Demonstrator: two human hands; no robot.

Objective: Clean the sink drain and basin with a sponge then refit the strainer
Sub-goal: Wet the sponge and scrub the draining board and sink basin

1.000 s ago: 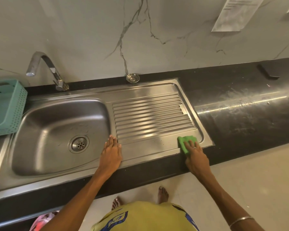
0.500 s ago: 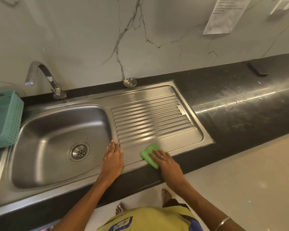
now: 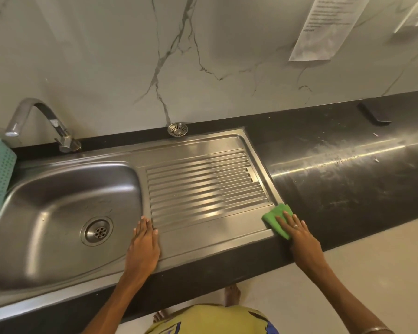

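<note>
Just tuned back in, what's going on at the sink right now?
A person is wiping the sink's steel top. The right hand presses a green sponge flat on the near right corner of the drainboard. The left hand rests palm down on the rim between basin and drainboard, holding nothing. The strainer sits out on the counter against the wall, so the drain has not been refitted yet.
</note>
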